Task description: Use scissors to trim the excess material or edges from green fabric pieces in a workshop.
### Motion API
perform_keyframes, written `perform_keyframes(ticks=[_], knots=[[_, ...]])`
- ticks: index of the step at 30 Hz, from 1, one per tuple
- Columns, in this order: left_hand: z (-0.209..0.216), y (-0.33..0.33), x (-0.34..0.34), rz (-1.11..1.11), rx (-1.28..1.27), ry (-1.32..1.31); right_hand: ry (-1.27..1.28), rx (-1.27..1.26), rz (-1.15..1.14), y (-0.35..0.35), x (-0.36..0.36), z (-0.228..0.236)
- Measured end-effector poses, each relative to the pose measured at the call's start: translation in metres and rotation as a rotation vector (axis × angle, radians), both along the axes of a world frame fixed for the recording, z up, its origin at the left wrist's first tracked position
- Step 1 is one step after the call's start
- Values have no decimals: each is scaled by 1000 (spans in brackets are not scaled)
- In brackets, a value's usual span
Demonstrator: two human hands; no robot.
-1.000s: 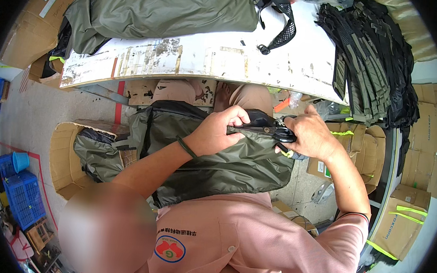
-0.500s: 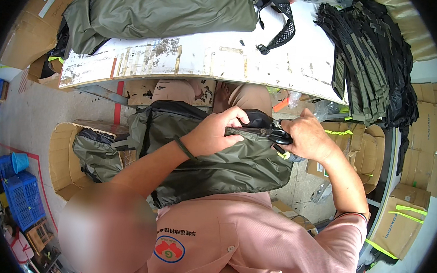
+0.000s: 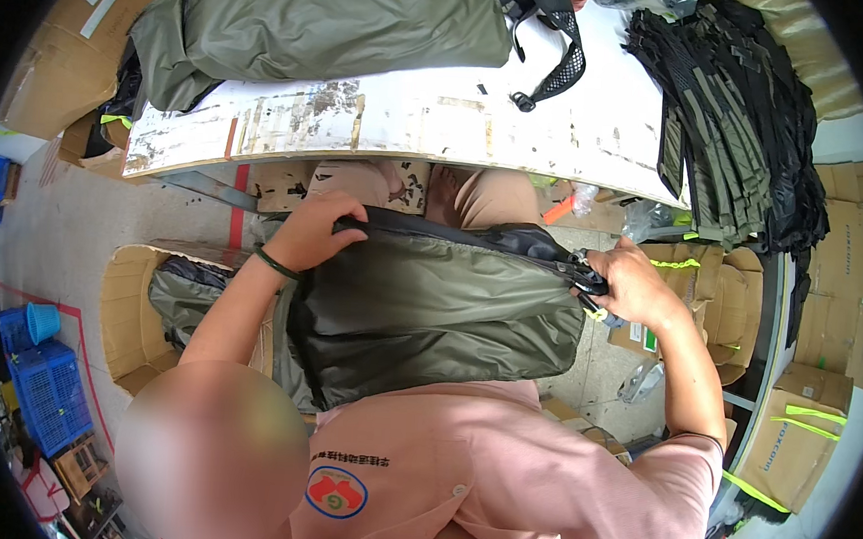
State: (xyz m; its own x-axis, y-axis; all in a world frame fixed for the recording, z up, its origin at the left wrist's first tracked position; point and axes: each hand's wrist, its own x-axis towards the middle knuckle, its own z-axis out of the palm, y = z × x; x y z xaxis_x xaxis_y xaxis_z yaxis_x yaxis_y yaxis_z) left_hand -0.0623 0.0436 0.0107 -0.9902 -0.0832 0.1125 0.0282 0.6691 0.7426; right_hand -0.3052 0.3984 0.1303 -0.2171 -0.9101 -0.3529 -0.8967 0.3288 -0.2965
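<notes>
An olive-green fabric bag (image 3: pixel 439 314) with dark edging lies spread across my lap. My left hand (image 3: pixel 320 231) pinches its far edge near the left corner, with a dark band on the wrist. At the far right corner, my right hand (image 3: pixel 638 284) is closed around black-handled scissors (image 3: pixel 589 273). The scissors lie against the bag's edge, and their blades are mostly hidden. The bag's far edge runs fairly straight between my two hands.
Ahead stands a worn white table (image 3: pixel 411 120) bearing another olive bag (image 3: pixel 338 27). A stack of dark straps and fabric pieces (image 3: pixel 727 120) hangs over its right end. An open carton (image 3: pixel 127 320) with folded fabric is at left; more cartons (image 3: pixel 797 430) stand at right.
My left hand has moved left along the bag's far edge, away from the scissors. My right hand, with the scissors, has shifted slightly right. The bag's front now lies flatter.
</notes>
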Motion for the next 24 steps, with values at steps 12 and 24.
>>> perform_keyframes(ticks=[12,24], knots=[[-12,-34,26,164,338,-310,87,-18,-68,17,-8,-4],[62,1,83,26,-58,260,425,-308,81,50,18,-27]])
